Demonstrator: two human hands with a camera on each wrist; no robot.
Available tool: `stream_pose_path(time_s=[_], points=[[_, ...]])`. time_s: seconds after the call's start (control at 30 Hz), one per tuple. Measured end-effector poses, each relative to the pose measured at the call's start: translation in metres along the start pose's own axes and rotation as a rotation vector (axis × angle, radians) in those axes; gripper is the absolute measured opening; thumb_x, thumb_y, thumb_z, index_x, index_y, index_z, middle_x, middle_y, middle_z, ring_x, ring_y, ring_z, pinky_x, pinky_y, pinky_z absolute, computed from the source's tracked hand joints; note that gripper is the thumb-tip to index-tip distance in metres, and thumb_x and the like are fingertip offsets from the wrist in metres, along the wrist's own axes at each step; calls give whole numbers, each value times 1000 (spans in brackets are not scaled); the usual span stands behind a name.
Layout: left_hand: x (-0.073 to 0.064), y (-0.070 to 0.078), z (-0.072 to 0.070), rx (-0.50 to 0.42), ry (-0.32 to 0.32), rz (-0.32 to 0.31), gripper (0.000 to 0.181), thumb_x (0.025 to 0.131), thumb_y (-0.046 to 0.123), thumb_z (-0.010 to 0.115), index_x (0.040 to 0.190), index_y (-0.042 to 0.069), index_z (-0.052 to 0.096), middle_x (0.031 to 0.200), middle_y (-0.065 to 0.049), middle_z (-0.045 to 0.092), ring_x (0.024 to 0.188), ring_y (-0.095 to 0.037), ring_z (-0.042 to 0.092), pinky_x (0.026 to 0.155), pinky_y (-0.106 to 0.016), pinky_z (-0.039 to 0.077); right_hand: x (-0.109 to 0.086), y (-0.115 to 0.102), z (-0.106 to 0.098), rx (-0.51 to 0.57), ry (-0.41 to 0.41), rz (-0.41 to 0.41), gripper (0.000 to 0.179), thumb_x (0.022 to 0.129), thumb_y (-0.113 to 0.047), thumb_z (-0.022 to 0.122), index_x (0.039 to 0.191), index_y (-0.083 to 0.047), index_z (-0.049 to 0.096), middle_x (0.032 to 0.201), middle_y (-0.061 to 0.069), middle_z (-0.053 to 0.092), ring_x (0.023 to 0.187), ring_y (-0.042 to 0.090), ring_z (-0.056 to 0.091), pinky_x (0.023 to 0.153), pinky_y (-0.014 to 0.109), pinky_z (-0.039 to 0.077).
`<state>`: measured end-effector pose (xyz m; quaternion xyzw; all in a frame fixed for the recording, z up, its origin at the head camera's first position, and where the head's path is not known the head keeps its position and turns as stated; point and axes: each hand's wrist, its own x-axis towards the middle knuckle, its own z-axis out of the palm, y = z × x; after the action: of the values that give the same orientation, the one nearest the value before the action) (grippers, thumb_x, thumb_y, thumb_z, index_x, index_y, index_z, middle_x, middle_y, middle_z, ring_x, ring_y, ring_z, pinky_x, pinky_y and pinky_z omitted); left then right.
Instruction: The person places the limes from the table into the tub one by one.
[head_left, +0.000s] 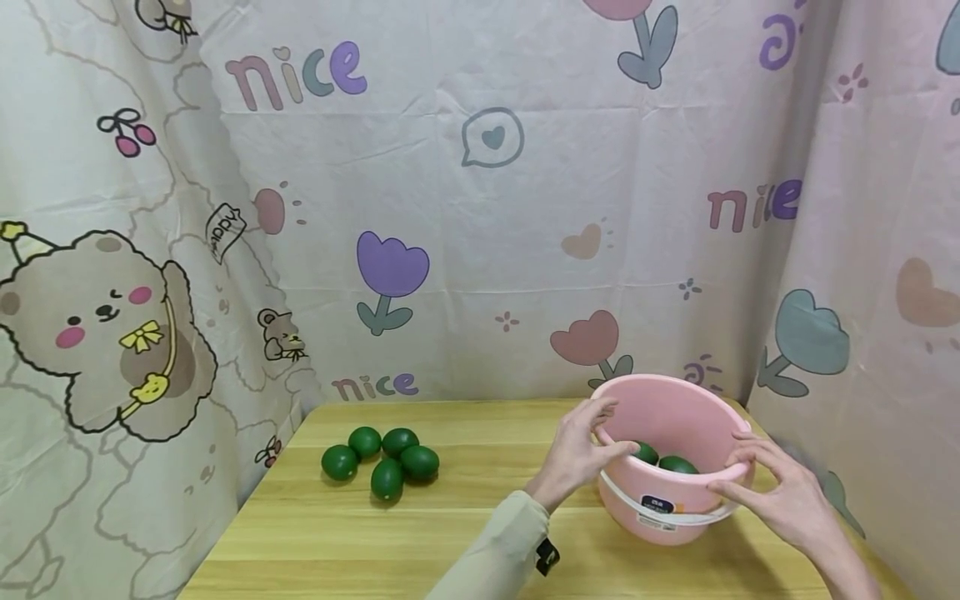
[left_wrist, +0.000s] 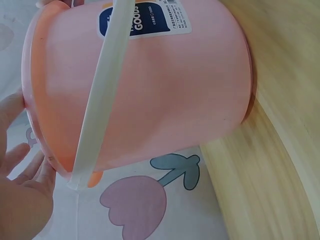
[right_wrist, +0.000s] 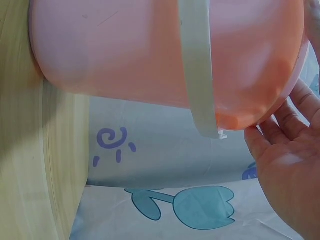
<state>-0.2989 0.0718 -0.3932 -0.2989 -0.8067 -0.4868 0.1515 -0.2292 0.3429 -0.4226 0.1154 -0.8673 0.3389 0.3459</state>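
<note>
A pink bucket [head_left: 675,417] with a white handle [left_wrist: 102,95] and a dark label [head_left: 657,504] stands at the right of the table. My left hand [head_left: 576,450] grips its rim on the left, thumb along the near edge. On the opposite side my right hand [head_left: 787,492] holds the rim between thumb and fingers. Inside, dark green egg-shaped fruits [head_left: 678,465] show over the near rim; the bucket's bottom is hidden. The handle hangs down against the near wall. Several more green fruits [head_left: 387,480] lie together on the table at the left.
The wooden table [head_left: 480,517] reaches back to a hanging cloth [head_left: 480,217] printed with flowers and words. Cloth also hangs along both sides, and the bucket is close to the right one. A stretch of tabletop separates the loose fruits from the bucket.
</note>
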Motion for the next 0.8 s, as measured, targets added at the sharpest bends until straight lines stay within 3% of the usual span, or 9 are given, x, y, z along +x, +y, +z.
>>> stream_pose_path(time_s=[0.3, 0.53, 0.7, 0.8], points=[[-2, 2, -1, 33, 0, -22, 54, 79, 25, 82, 129, 19, 61, 126, 1, 63, 115, -11, 62, 97, -22, 49, 0, 0, 0, -2, -4, 11, 32, 66, -22, 91, 86, -22, 66, 121, -38, 44, 108, -28, 30, 84, 1, 19], [-6, 3, -4, 74, 10, 38, 48, 82, 21, 80, 127, 14, 63, 123, -4, 65, 111, -12, 62, 94, -23, 51, 0, 0, 0, 10, 11, -9, 33, 64, -20, 92, 84, -23, 65, 120, -39, 44, 109, -28, 31, 85, -1, 19], [-8, 0, -7, 89, 20, 48, 47, 83, 18, 79, 127, 15, 63, 111, 1, 66, 100, -6, 60, 91, -23, 52, 0, 0, 0, 9, 12, -5, 34, 64, -20, 92, 84, -23, 65, 120, -38, 45, 109, -28, 31, 85, -1, 19], [-9, -2, -9, 93, 29, 67, 46, 83, 16, 78, 127, 14, 64, 104, 3, 65, 100, -8, 60, 95, -25, 50, -1, 0, 0, 6, 8, 1, 33, 64, -20, 92, 84, -23, 65, 120, -38, 45, 109, -28, 31, 84, -1, 19]])
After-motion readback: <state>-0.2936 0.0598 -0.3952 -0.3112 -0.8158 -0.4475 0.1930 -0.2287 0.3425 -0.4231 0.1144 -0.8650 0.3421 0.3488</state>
